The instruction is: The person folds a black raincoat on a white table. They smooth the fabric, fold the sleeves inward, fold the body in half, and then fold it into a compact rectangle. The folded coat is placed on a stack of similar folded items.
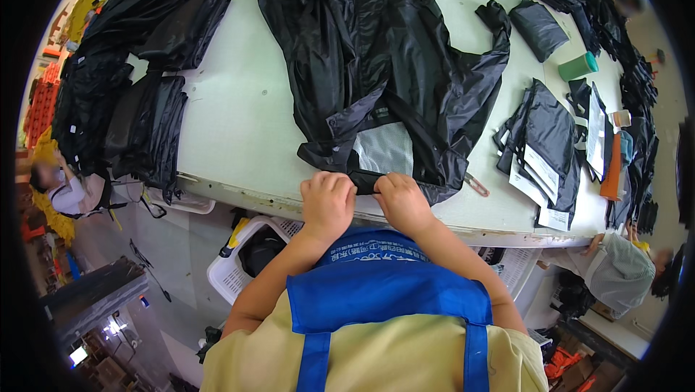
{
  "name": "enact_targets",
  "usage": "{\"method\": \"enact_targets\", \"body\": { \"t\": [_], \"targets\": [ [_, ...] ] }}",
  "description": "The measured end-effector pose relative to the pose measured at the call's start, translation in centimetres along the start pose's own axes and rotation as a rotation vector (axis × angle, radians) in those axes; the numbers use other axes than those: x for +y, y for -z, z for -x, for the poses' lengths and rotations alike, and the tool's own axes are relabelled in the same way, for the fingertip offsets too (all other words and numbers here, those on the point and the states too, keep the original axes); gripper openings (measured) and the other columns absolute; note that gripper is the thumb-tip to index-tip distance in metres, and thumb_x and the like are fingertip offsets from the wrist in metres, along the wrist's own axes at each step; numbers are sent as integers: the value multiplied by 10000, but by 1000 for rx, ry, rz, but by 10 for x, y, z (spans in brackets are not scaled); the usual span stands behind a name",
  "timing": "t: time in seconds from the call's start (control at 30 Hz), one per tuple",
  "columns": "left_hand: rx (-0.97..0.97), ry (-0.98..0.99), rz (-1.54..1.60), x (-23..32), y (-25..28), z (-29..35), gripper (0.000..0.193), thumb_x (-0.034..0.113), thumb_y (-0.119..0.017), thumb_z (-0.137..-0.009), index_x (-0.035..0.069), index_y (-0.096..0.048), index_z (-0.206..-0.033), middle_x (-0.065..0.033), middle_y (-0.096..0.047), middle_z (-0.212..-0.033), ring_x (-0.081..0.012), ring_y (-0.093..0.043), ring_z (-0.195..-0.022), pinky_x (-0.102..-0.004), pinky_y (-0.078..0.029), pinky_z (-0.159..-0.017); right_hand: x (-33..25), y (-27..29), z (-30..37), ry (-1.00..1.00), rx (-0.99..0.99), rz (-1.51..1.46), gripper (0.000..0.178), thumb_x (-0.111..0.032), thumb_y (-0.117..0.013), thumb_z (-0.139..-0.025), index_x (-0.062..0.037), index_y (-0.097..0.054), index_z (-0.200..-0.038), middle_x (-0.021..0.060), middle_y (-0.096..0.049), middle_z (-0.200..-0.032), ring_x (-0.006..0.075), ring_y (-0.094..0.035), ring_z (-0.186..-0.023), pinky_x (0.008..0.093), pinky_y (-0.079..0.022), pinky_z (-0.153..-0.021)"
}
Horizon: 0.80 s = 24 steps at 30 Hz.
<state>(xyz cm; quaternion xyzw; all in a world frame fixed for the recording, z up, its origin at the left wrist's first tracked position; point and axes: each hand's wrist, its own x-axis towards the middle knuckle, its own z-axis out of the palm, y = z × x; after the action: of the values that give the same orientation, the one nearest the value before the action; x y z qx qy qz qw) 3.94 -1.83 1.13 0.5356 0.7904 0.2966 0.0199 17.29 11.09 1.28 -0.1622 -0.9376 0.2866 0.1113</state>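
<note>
A black rain jacket lies spread on the pale table, its collar end toward me and a whitish mesh lining showing at the opening. My left hand is closed on the near edge of the jacket, at the table's front edge. Close to its right, my right hand pinches the same edge, thumb and fingers pressed together. A short dark strip of the fabric stretches between the two hands. Just right of the jacket's near corner lies a small pair of thread snips.
Stacks of folded black garments line the table's left side. On the right lie flat black packages with white papers, a black bundle and a green roll. A white basket stands below the edge. People work at both sides.
</note>
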Motion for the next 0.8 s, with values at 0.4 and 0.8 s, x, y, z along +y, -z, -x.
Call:
{"method": "enact_targets", "body": {
  "t": [0.4,0.8],
  "targets": [
    [-103,-34,-57,-7,-4,2,163,137,-687,-769,156,-642,-925,44,-652,-922,-228,-533,-980,-406,-324,-820,8,-16,8,-5,132,-117,181,-93,-701,-744,-46,-615,-896,110,-606,-819,320,-591,-784,411,-462,-737],
    [-46,24,40,-18,-2,2,230,54,-701,-707,126,-662,-921,-50,-540,-1006,-280,-525,-946,-410,-388,-798,11,-9,5,-57,135,-208,163,-99,-710,-744,-53,-623,-874,102,-594,-794,321,-577,-762,408,-460,-721]
  ]
}}
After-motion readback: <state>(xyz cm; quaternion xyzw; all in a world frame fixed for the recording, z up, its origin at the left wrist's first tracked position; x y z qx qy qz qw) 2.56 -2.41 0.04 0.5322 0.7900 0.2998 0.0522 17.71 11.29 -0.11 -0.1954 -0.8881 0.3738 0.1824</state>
